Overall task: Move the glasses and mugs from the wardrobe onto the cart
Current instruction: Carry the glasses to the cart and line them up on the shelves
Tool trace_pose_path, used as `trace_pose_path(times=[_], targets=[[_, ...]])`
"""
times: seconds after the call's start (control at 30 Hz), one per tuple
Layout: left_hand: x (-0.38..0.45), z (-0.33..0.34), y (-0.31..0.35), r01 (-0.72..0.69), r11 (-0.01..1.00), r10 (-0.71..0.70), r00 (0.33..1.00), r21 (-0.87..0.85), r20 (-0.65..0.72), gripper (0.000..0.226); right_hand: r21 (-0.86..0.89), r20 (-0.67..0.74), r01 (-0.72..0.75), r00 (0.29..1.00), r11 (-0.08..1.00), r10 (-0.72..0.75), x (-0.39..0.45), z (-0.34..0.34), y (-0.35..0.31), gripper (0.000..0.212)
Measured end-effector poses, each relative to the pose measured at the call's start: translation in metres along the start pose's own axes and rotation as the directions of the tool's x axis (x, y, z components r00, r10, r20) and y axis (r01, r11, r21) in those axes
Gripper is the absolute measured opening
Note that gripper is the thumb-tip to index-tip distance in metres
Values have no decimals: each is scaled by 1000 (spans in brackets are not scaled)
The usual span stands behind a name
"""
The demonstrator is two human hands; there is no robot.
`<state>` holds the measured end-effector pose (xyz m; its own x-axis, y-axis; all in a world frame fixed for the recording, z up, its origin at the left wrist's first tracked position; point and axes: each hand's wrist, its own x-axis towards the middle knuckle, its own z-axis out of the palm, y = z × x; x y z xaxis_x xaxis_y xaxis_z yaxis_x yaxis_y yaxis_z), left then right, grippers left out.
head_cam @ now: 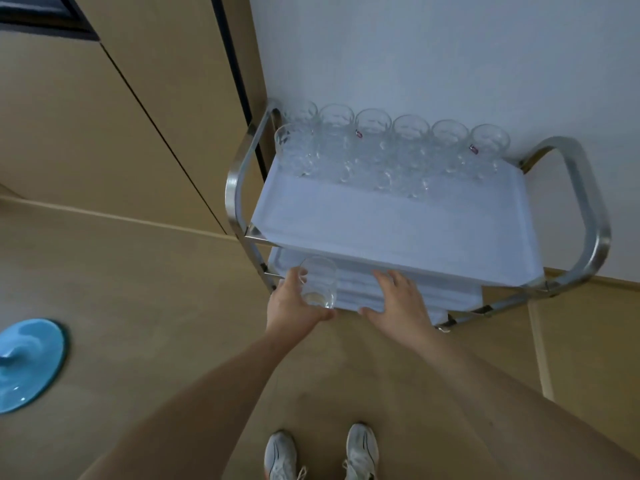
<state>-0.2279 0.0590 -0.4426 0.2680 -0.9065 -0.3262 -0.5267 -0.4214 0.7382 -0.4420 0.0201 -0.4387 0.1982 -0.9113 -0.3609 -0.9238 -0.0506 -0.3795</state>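
The left hand (294, 303) grips a clear glass tumbler (318, 284) in the lower centre of the frame, at the front edge of the steel cart's (239, 188) lower shelf. The right hand (398, 299) rests flat on that shelf, fingers spread. Glass mugs (374, 147) stand in rows at the back of the top shelf.

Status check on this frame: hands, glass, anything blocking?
Left hand grips glass at cart lower shelf. Right hand open, flat on lower shelf edge. Mugs lined along top shelf rear. Nothing blocking.
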Motion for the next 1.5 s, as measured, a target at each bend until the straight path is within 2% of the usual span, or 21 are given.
trace_pose_path(times=[0.13, 0.33, 0.63, 0.9, 1.17, 1.4, 1.5], targets=[[4, -2, -29, 17, 1000, -17, 1000, -7, -2, 86, -17, 60, -29, 998, 999, 30, -3, 28, -8, 89], [22, 12, -59, 24, 1000, -24, 1000, 9, 21, 86, -25, 47, -36, 998, 999, 37, 12, 63, -2, 87], [99, 99, -123, 39, 994, -39, 999, -105, -4, 84, 7, 14, -10, 1000, 1000, 10, 104, 149, 52, 84], [181, 152, -152, -110, 991, 101, 989, -75, -111, 89, -11, -100, 4, 995, 1000, -5, 187, 209, 89, 83], [241, 169, -167, -285, 955, 261, 938, -80, -227, 88, -71, -262, 60, 962, 996, -77, 249, 237, 97, 82], [281, 179, -182, -385, 915, 335, 893, -122, -300, 93, -136, -398, 81, 908, 987, -129, 291, 268, 88, 60], [291, 185, -182, -382, 907, 308, 889, -179, -338, 94, -141, -417, 69, 901, 988, -122, 293, 271, 87, 56]])
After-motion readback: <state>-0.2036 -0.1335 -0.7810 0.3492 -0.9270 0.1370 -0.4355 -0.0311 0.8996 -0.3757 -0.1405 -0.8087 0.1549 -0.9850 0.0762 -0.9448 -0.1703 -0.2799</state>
